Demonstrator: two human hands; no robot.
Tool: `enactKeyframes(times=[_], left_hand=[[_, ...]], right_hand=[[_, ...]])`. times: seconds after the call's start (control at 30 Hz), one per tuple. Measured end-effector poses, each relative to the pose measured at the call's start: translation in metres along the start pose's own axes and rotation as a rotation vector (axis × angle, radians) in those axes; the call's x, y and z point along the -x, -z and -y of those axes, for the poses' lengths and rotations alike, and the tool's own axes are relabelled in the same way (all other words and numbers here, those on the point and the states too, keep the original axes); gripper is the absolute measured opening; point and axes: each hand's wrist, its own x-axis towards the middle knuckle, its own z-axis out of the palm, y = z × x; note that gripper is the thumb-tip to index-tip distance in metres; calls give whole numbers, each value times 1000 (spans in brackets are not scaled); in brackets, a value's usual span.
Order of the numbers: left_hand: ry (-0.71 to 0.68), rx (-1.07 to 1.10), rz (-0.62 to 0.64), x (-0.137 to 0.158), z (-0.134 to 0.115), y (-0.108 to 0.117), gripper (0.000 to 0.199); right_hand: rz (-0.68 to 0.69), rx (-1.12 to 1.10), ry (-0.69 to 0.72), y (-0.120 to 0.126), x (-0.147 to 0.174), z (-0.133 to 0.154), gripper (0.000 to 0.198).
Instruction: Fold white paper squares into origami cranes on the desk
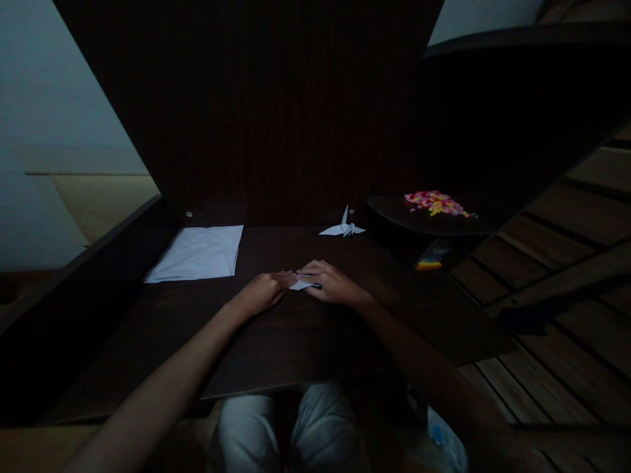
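Note:
Between my hands, over the dark wooden desk (pixel 276 348), is a small piece of folded white paper (pixel 302 285). My left hand (pixel 270 289) grips its left side, the fingertips meeting those of the other hand. From the right, my right hand (pixel 329 281) curls its fingers over the paper's upper and right edges. Much of the paper is hidden under the fingers, so its full shape cannot be made out. Farther back, near the desk's upright panel, stands a white origami crane (pixel 344 226) with its wings spread.
White paper sheets (pixel 202 253) lie stacked at the back left, beside the desk's raised side board (pixel 98 282). On a low rounded shelf (pixel 394 213) at right sits a heap of small colourful pieces (pixel 436 202). A yellow-orange item (pixel 428 265) shows beneath that shelf.

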Motion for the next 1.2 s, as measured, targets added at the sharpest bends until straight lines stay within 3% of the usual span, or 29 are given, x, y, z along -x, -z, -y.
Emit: enactKeyframes(times=[0.1,0.23,0.33,0.77,1.07,1.2], left_hand=[[27,-48,78,0,-4,2,34],[80,-69,124,0,-12,7,50],[98,-22,134,-1,-14,10,47],[119,100,4,0,-5,1,34],[253,90,-49,2,-7,3,51],[273,110,-46,1,-10,5,48]], right_hand=[[-19,-4,6,4,0,0,24],[-45,-76,-16,5,2,1,21],[-35,-127,-40,4,3,0,21],[-53,-205,-114,3,3,0,18],[-161,-107,-105,-3,4,0,30],[-200,-43,-105,-8,5,-1,31]])
